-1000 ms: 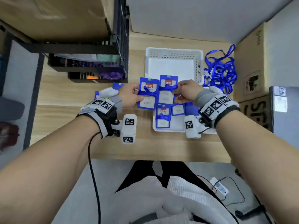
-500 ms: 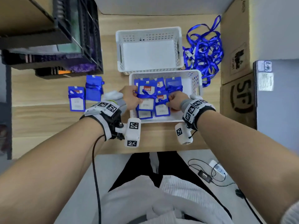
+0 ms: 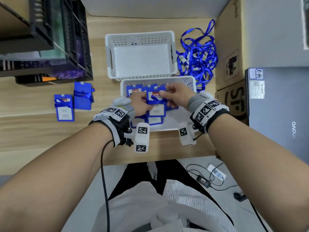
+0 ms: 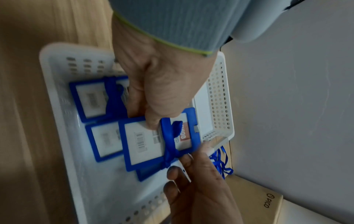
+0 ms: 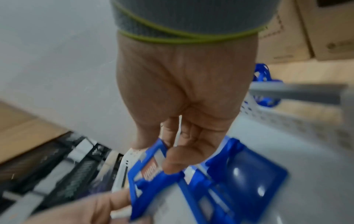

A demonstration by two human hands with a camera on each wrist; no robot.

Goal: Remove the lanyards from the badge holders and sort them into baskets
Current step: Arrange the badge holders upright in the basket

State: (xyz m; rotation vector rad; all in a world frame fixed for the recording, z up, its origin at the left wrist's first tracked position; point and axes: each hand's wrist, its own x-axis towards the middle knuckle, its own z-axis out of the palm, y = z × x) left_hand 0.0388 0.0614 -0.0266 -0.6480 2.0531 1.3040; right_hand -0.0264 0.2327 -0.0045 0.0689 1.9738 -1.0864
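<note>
A blue badge holder (image 3: pixel 156 107) with a blue lanyard (image 4: pixel 168 136) wrapped round its middle is held just above the near white basket (image 3: pixel 189 81). My left hand (image 3: pixel 142 104) grips the holder's left edge, thumb on its face (image 4: pixel 153 119). My right hand (image 3: pixel 167 94) pinches the lanyard at the holder's right edge (image 4: pixel 170 157). In the right wrist view the right hand's thumb (image 5: pixel 172 160) lies against the holder (image 5: pixel 149 172). Several more wrapped holders (image 4: pixel 95 98) lie in that basket. The far white basket (image 3: pixel 138 33) is empty.
Loose blue lanyards (image 3: pixel 197 54) are piled on the table right of the far basket. Two wrapped badge holders (image 3: pixel 64 108) lie on the table to the left. A black rack (image 3: pixel 50 47) stands at the back left. Cardboard boxes (image 3: pixel 232 47) and a laptop (image 3: pixel 280 114) are on the right.
Both hands have closed on a single badge holder and raised it a little over the others in the near basket. The right hand's fingers have shifted onto its lanyard.
</note>
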